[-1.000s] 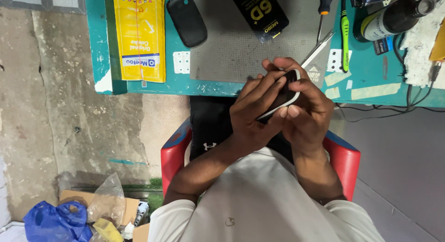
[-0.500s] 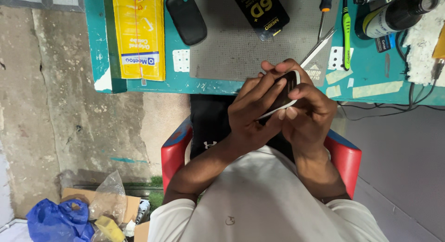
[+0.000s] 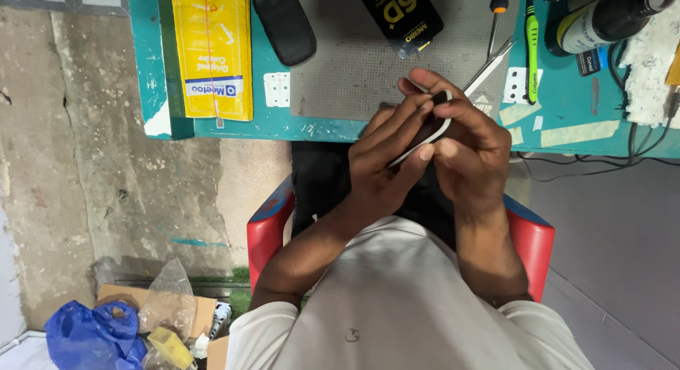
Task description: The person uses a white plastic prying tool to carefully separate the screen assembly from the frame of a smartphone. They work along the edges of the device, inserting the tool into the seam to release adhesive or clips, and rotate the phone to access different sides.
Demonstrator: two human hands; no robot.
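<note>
Two hands [image 3: 425, 154], one phone [image 3: 425, 129], one yellow packet [image 3: 211, 51], one screwdriver [image 3: 498, 12].

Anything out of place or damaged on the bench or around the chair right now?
Nothing spilled or broken. Both hands, left hand and right hand, hold a thin phone edge-on. The teal table has worn, chipped paint at its edge; bags and scraps litter the floor.

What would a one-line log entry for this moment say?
left hand: gripping phone | right hand: gripping phone | place: above teal bench edge | nearby: tweezers

Flat yellow package [image 3: 211, 51] left on bench, black packet [image 3: 400, 17] centre
</note>
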